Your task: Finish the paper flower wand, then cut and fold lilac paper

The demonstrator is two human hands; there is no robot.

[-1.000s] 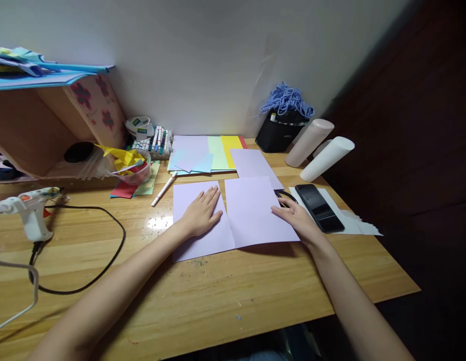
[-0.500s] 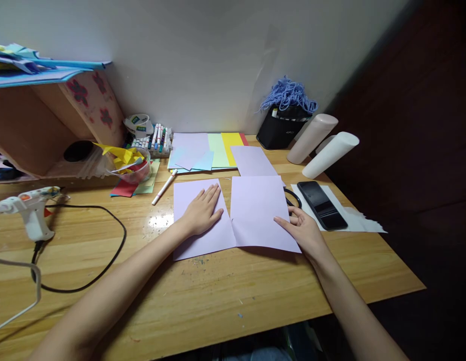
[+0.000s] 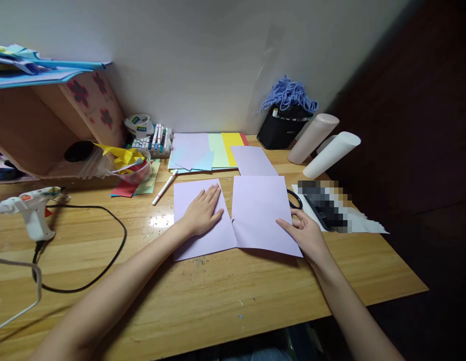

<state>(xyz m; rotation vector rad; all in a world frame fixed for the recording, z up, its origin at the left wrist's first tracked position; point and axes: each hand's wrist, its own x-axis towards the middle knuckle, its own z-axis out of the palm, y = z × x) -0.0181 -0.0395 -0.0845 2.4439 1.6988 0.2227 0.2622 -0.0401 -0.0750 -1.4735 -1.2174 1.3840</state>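
A lilac sheet of paper [image 3: 208,235] lies on the wooden table [image 3: 202,296], creased down the middle. My left hand [image 3: 201,213] rests flat on its left half, fingers stretched out. My right hand [image 3: 306,233] pinches the right edge of the right half [image 3: 259,210], which is lifted slightly off the table. Black scissor handles [image 3: 295,199] show just beyond that edge.
A stack of coloured papers [image 3: 213,150] and markers [image 3: 153,140] lie at the back. A white marker [image 3: 164,188], a bowl of paper scraps [image 3: 129,163], a glue gun [image 3: 29,210] with cable sit left. A black cup with yarn [image 3: 283,120], two white cylinders [image 3: 323,145] and a blurred item [image 3: 325,203] sit right.
My right hand slid a little nearer along the right edge and raised that half of the lilac sheet. The left hand stayed flat in place.
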